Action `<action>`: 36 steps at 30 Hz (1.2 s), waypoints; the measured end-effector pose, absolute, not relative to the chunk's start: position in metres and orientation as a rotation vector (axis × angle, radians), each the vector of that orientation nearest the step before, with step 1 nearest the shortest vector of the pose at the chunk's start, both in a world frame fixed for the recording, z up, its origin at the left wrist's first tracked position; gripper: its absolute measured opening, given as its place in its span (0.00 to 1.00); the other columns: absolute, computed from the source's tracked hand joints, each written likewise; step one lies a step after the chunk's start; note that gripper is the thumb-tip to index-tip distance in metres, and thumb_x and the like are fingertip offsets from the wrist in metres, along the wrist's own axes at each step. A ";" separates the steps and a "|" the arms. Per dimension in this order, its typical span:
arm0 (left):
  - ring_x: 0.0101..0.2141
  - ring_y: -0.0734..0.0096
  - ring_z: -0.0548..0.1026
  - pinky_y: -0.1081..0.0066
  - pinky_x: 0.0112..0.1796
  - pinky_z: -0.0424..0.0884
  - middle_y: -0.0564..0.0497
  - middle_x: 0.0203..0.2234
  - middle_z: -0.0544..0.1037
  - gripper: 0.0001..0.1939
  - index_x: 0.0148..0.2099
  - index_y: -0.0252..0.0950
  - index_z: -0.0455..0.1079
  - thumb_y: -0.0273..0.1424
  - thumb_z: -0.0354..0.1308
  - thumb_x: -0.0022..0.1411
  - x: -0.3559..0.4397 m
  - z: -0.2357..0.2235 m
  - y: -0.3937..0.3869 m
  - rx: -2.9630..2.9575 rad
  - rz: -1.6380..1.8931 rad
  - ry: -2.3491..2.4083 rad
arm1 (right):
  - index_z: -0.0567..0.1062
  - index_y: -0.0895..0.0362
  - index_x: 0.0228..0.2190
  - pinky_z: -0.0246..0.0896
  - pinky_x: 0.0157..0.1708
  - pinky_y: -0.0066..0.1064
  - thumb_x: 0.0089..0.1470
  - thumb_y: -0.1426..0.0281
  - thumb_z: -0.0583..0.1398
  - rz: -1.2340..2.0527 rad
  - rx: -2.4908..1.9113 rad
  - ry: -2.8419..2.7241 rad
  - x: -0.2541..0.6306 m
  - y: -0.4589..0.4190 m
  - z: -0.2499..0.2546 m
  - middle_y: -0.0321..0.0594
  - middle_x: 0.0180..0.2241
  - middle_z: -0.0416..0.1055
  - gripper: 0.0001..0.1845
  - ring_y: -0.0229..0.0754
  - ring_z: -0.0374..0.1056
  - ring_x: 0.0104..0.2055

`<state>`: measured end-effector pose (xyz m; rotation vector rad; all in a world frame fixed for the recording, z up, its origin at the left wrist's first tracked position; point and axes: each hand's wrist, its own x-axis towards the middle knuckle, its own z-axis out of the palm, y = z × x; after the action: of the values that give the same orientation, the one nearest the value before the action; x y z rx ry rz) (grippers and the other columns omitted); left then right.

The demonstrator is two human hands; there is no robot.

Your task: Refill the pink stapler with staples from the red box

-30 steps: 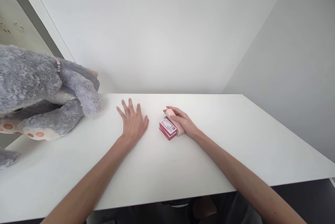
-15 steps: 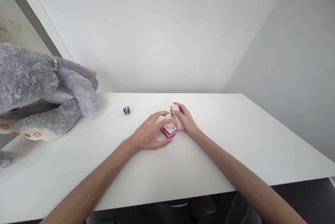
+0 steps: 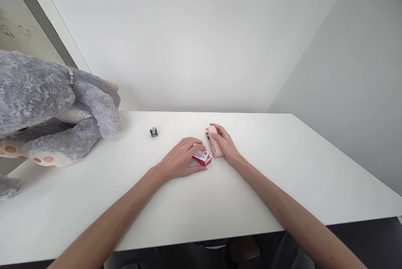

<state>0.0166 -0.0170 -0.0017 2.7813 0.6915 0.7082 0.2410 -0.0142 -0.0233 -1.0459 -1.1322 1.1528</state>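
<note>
My right hand [image 3: 225, 143] is closed round a pink stapler [image 3: 216, 146], which rests on the white table with its jaw end pointing away from me. A gap shows between its pink upper arm and the pale base. Just left of it lie small red-and-white staple boxes [image 3: 202, 156], stacked slightly askew. My left hand [image 3: 182, 158] is curled over these boxes, fingers on the far side and top, thumb along the near side. Its fingers hide the left part of the stack.
A small black-and-silver object [image 3: 153, 131], perhaps a staple remover, lies on the white table [image 3: 266, 177] farther back at left. A big grey plush toy [image 3: 47, 114] fills the left end. The wall [image 3: 201, 42] rises behind the table's back edge.
My left fingers have come down from above the boxes and closed on them, and the upper box has shifted. The stapler has tipped away from the boxes, showing more of its base.
</note>
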 end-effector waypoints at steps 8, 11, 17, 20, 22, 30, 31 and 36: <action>0.47 0.56 0.77 0.57 0.51 0.71 0.47 0.45 0.79 0.22 0.52 0.42 0.69 0.47 0.66 0.63 0.016 0.000 -0.016 2.642 0.600 0.817 | 0.72 0.47 0.54 0.62 0.63 0.48 0.56 0.60 0.64 1.134 -1.073 -1.148 0.241 -0.015 -0.023 0.41 0.57 0.73 0.24 0.51 0.71 0.60; 0.44 0.57 0.76 0.59 0.47 0.72 0.47 0.44 0.79 0.22 0.52 0.41 0.68 0.48 0.65 0.65 0.015 -0.001 -0.015 2.631 0.587 0.892 | 0.72 0.47 0.54 0.62 0.63 0.48 0.56 0.60 0.64 1.141 -1.093 -1.134 0.241 -0.016 -0.023 0.41 0.58 0.72 0.24 0.51 0.71 0.60; 0.42 0.58 0.77 0.57 0.50 0.70 0.48 0.44 0.80 0.21 0.55 0.42 0.68 0.49 0.61 0.68 0.015 -0.004 -0.016 2.571 0.645 0.918 | 0.71 0.47 0.54 0.63 0.63 0.48 0.56 0.60 0.64 1.148 -1.106 -1.125 0.240 -0.018 -0.021 0.41 0.59 0.72 0.24 0.51 0.71 0.60; 0.42 0.60 0.77 0.59 0.46 0.73 0.49 0.47 0.80 0.23 0.55 0.44 0.69 0.51 0.61 0.66 0.018 0.000 -0.019 2.282 0.820 1.058 | 0.72 0.48 0.54 0.64 0.62 0.48 0.56 0.60 0.64 1.133 -1.114 -1.124 0.240 -0.017 -0.023 0.41 0.58 0.73 0.24 0.51 0.70 0.61; 0.39 0.63 0.78 0.64 0.40 0.73 0.49 0.46 0.80 0.25 0.57 0.45 0.68 0.55 0.60 0.66 0.020 0.004 -0.018 1.940 0.968 1.152 | 0.72 0.47 0.54 0.64 0.62 0.48 0.56 0.60 0.64 1.126 -1.125 -1.122 0.240 -0.017 -0.024 0.41 0.58 0.73 0.24 0.52 0.70 0.60; 0.39 0.66 0.79 0.68 0.38 0.75 0.43 0.44 0.81 0.31 0.48 0.38 0.73 0.61 0.60 0.61 0.011 0.006 0.009 0.966 1.228 1.013 | 0.72 0.46 0.55 0.68 0.57 0.48 0.57 0.59 0.63 1.132 -1.155 -1.134 0.240 -0.020 -0.020 0.41 0.59 0.72 0.24 0.52 0.70 0.60; 0.38 0.67 0.78 0.68 0.37 0.74 0.44 0.43 0.81 0.31 0.49 0.38 0.73 0.61 0.60 0.61 0.010 0.006 0.009 1.004 1.247 1.044 | 0.72 0.46 0.55 0.68 0.57 0.48 0.57 0.59 0.63 1.128 -1.161 -1.139 0.239 -0.020 -0.020 0.41 0.59 0.73 0.24 0.52 0.70 0.60; 0.30 0.67 0.75 0.68 0.33 0.68 0.50 0.36 0.79 0.29 0.55 0.41 0.69 0.58 0.58 0.65 0.012 0.003 -0.002 1.637 1.262 1.484 | 0.72 0.46 0.54 0.67 0.59 0.48 0.57 0.59 0.63 1.104 -1.164 -1.162 0.239 -0.020 -0.022 0.41 0.58 0.73 0.23 0.51 0.71 0.59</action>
<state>0.0116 -0.0018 0.0030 1.6370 1.4840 1.2624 0.2391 -0.0198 -0.0221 -1.1644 -1.1624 1.1043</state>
